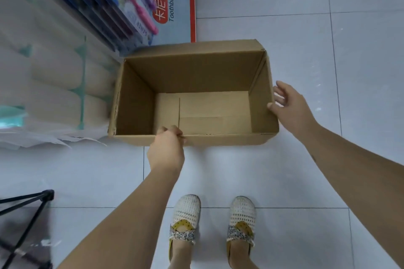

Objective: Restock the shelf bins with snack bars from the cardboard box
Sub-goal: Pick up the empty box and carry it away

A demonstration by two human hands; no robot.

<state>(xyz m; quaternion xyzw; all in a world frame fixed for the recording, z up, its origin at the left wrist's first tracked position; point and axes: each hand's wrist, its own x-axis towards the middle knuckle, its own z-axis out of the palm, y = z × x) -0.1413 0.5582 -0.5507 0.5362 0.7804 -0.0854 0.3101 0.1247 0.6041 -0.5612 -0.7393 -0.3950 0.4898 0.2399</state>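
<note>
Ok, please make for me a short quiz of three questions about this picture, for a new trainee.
1. True or false: the cardboard box has snack bars inside.
2. Which hand pinches the near rim of the box? A) the left hand B) the right hand C) neither
3. Fill in: the English word printed on the display board behind the box is ____.

Key
1. False: inside, only its bare bottom shows.
2. A: the right hand is open at the right wall.
3. Toothbrush
</note>
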